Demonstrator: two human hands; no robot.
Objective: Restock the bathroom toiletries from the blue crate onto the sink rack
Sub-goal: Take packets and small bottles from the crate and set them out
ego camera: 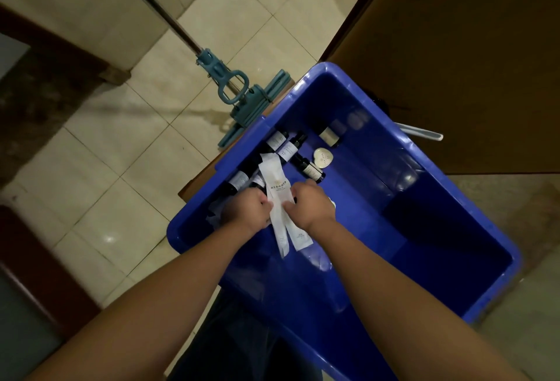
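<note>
A blue crate fills the middle and right of the head view. Both my hands reach into its near-left corner. My left hand and my right hand together grip a bunch of long white sachets that stick out above and below my fingers. Several small dark bottles with white labels lie on the crate floor just beyond my hands. A round pale tin and a short jar lie a little farther back. The sink rack is out of view.
A teal mop with a metal handle leans across the tiled floor and touches the crate's far-left edge. A brown wooden door stands behind the crate at the upper right. Dark wooden furniture lines the left side.
</note>
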